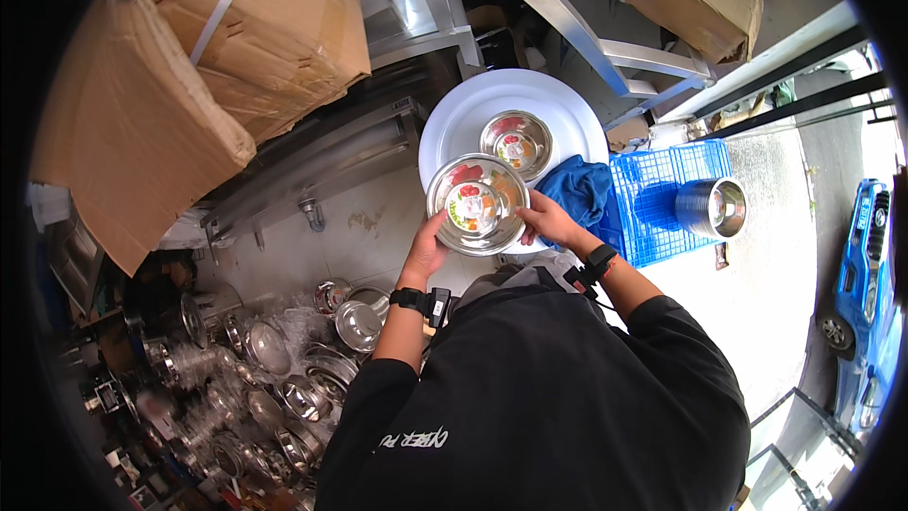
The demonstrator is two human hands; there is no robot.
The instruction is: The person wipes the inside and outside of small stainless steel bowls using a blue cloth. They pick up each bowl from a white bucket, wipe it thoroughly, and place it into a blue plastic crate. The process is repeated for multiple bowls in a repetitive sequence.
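Observation:
Both my hands hold a shiny stainless steel bowl by its rim, tilted so that its inside with printed fruit and vegetable pictures faces up. My left hand grips the left side, thumb over the rim. My right hand grips the right side. Beyond it, a similar steel bowl rests on a round white table; the held bowl overlaps it in view. A crumpled blue cloth lies at the table's right edge, near my right hand.
A stack of steel bowls lies sideways on a blue plastic crate at the right. Many steel bowls and pots cover the floor at lower left. Cardboard boxes and a metal frame stand beyond.

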